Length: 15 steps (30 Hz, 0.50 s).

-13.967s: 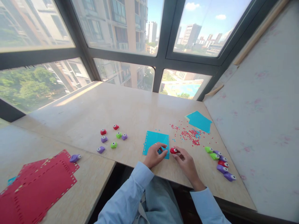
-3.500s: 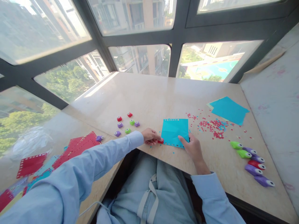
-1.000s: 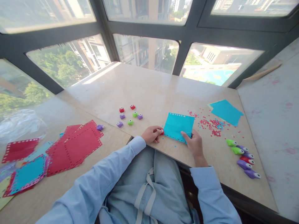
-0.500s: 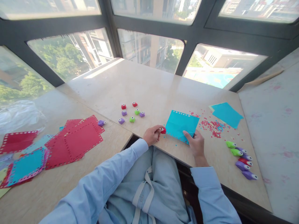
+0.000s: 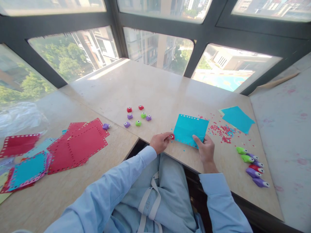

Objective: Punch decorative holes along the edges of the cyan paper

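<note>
My left hand [image 5: 160,142] is closed round a small red craft hole punch [image 5: 172,137], which sits at the left edge of a blue sheet of paper [image 5: 188,129]. Whether the paper lies inside the punch's slot I cannot tell. My right hand [image 5: 206,150] pinches the lower right part of that sheet, thumb on top and the fingers partly hidden beneath. A row of punched holes runs along the sheet's top edge, and more show along its bottom edge.
Several small punches [image 5: 138,123] stand mid-table, with larger ones [image 5: 254,173] at the right. Red and blue confetti [image 5: 224,132] lies near another blue sheet [image 5: 239,119]. Punched red sheets [image 5: 85,147], a purple punch [image 5: 106,126] and clear plastic [image 5: 21,116] are at the left.
The red punch in my left hand has shifted slightly down and right against the sheet's left edge. My right hand still grips the paper. The whole view has moved slightly.
</note>
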{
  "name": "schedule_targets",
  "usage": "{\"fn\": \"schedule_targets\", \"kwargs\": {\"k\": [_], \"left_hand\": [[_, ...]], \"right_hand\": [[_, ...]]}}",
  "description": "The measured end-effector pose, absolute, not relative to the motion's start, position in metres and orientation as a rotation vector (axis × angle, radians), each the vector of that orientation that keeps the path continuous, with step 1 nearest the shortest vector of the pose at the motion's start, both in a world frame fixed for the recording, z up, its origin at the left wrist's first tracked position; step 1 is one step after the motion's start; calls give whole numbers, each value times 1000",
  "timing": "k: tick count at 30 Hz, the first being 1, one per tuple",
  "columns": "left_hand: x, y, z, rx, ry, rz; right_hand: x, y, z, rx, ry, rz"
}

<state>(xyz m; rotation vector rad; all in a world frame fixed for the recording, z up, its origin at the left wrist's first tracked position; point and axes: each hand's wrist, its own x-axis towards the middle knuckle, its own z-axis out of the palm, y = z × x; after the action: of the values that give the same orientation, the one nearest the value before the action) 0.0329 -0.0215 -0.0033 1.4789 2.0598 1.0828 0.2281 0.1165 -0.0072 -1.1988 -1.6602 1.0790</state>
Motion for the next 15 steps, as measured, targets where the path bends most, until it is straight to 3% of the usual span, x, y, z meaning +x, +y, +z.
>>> {"fn": "schedule_targets", "kwargs": {"k": [15], "left_hand": [[25, -8, 12, 1326, 1940, 941]], "right_hand": [[222, 117, 1, -1163, -1841, 1074]]}}
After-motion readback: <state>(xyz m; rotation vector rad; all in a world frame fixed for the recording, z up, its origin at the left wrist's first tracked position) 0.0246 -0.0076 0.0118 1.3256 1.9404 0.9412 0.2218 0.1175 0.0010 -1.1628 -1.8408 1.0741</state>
